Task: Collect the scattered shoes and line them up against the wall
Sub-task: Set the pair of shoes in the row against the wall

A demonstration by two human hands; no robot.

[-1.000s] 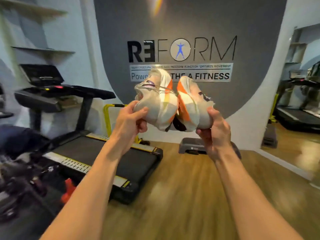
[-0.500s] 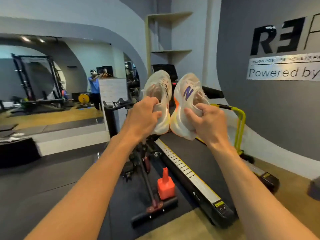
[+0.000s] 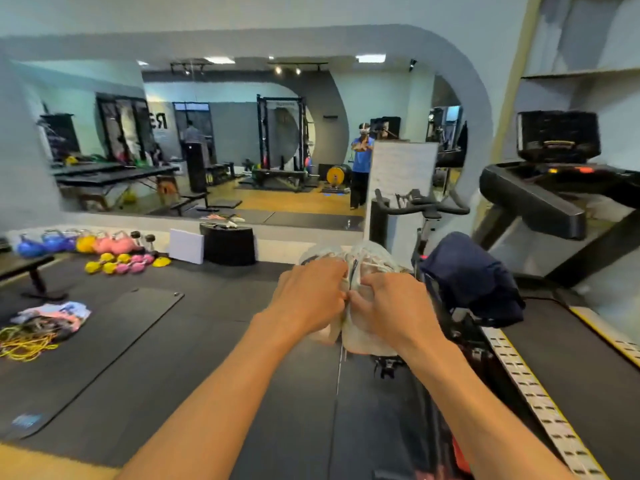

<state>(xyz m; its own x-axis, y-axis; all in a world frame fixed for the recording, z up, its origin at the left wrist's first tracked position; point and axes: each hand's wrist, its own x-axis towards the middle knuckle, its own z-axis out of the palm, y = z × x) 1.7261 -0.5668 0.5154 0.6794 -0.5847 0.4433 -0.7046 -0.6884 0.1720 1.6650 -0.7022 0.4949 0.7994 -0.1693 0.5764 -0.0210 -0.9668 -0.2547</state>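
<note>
Left hand (image 3: 311, 296) and right hand (image 3: 388, 306) each clasp one pale shoe (image 3: 367, 336), pressed side by side above the black floor mat (image 3: 145, 341). No shoe branding is legible; the wall mirror (image 3: 242, 140) reflects blurred, reversed lettering.

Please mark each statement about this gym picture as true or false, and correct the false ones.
1. Each hand holds one pale shoe, the two pressed side by side. True: left hand and right hand grip the shoes.
2. The shoes stand on the floor against the wall. False: they are held up in the air.
3. Coloured kettlebells sit on the floor at the left. True.
4. The treadmill is on the left. False: it is on the right.
5. The saddle of the exercise bike is bare. False: a dark blue cloth covers it.
</note>
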